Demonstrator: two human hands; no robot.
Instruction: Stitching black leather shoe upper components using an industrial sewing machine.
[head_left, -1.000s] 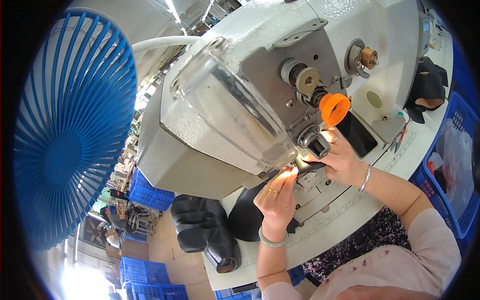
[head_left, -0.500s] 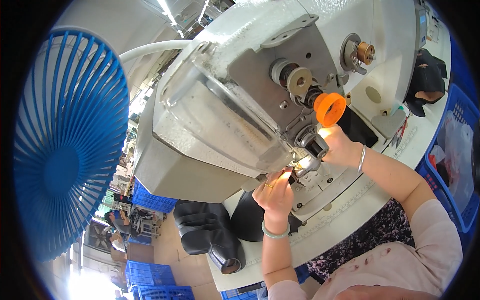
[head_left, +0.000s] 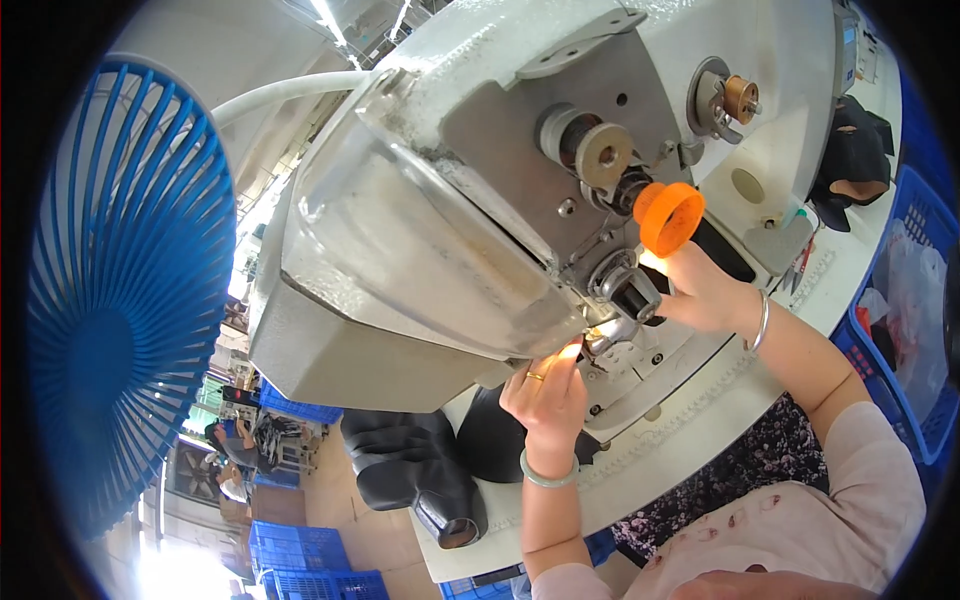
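A sewing machine head (head_left: 430,230) fills the middle, with its needle area lit from within. My left hand (head_left: 548,400) is closed, thumb and fingertips pressed together right beside the lit presser foot (head_left: 608,335). Whatever those fingertips pinch is too small to make out. A black pliable piece (head_left: 490,435) lies on the table behind this hand and runs under it. My right hand (head_left: 708,285) is on the far side of the presser area, below an orange round knob (head_left: 670,220). Its fingertips are hidden behind the machine parts, so its grip does not show.
Folded black pieces (head_left: 400,460) sit at the left table edge. A blue fan (head_left: 110,330) stands close on the left. Scissors (head_left: 800,265) and a black item (head_left: 855,165) lie to the right, beside a blue basket (head_left: 920,400) holding plastic bags.
My right hand has shifted slightly to the right, away from the presser foot. My left hand stays nearly in place. The whole view has moved a little.
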